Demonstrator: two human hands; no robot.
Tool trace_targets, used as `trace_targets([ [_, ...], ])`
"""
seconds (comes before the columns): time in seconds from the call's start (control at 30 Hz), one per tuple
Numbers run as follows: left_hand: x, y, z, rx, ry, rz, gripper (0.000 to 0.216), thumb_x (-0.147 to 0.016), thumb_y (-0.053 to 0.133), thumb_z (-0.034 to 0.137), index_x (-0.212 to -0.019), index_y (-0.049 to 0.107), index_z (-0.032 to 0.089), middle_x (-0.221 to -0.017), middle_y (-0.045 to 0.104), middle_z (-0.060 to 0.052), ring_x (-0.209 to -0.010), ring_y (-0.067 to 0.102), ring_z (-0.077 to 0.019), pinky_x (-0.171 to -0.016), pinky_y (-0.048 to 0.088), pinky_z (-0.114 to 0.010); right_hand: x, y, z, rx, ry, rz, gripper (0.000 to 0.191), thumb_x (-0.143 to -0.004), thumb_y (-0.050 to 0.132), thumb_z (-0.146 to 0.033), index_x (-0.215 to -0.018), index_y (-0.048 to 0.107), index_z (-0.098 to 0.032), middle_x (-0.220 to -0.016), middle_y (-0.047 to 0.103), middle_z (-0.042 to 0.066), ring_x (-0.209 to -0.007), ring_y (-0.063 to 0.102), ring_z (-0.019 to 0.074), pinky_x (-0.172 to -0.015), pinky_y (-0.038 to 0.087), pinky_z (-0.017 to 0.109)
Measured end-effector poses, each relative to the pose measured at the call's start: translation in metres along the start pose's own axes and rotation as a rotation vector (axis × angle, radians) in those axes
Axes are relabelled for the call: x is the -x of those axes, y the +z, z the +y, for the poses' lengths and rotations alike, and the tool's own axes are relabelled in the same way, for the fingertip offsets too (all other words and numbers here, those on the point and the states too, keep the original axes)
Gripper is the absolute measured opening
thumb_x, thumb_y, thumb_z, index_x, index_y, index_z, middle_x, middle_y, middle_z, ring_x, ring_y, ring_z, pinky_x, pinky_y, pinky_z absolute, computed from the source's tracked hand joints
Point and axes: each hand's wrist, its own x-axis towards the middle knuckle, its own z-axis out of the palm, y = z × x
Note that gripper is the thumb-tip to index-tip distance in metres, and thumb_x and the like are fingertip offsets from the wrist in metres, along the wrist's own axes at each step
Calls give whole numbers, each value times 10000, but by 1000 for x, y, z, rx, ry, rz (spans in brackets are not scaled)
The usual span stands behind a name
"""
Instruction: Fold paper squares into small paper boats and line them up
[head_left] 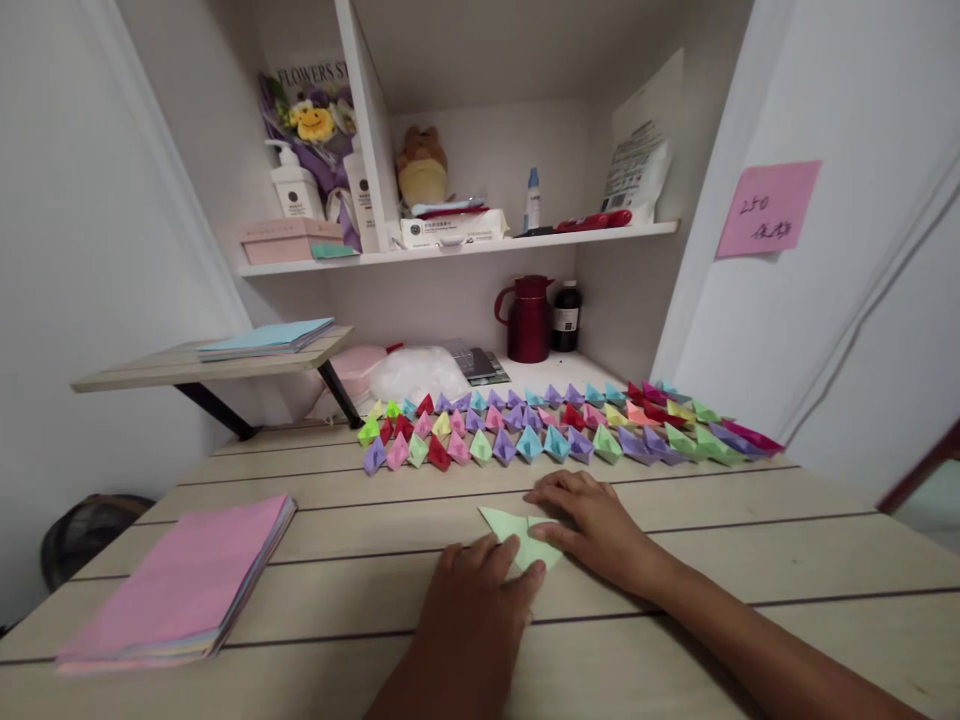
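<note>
A pale green folded paper (517,530) lies flat on the wooden desk (750,540) near its middle. My left hand (472,600) rests on the paper's near edge, fingers stretched flat on it. My right hand (592,525) presses down on the paper's right side, fingers spread flat. Just beyond the hands stand rows of several small folded paper boats (540,425) in many colours, running from left to right across the desk.
A stack of coloured paper sheets (180,590), pink on top, lies at the near left. A raised side shelf (217,360) holds more sheets. At the back stand a red jug (529,320), a dark bottle (566,315) and a shelf (457,245) with bottles and boxes. A pink note (769,208) hangs on the right wall.
</note>
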Motion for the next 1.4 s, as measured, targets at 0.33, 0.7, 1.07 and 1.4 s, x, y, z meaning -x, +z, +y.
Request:
trace_targets([
  [0.33, -1, -10, -5, -5, 29, -53, 543, -741, 651, 233, -1247, 565, 408, -1463, 425, -55, -1265, 429, -347, -1044, 216, -619, -7, 2, -18, -105, 116, -64, 204, -744, 657, -347, -937, 691, -288, -1023, 657, 31, -1013, 540, 253, -911, 318, 414],
  [0.7, 2, -28, -2, 45, 14, -1, 242, -874, 551, 291, -1041, 700, 384, -1484, 392, 11, -1351, 341, -314, -1088, 182, -594, -6, 3, -27, -364, 156, -137, 197, -679, 689, -303, -850, 628, -228, -773, 646, -17, -773, 582, 182, -757, 377, 313],
  [1.07, -4, -8, -8, 48, -4, 333, 419, -813, 617, 239, -1212, 598, 365, -1370, 537, -7, -1274, 464, -311, -1091, 226, -618, -7, 10, -31, -436, 240, -110, 193, -637, 708, -323, -592, 581, -185, -576, 555, -37, -590, 479, 127, -593, 324, 255],
  [1.4, 3, -14, 13, 619, -185, 846, 426, -789, 624, 250, -1196, 501, 234, -1329, 455, -120, -1216, 484, -272, -964, 453, -452, 2, 6, -40, -1206, 412, 98, 354, -667, 752, -458, -724, 558, -168, -648, 569, -18, -597, 476, 123, -567, 330, 242],
])
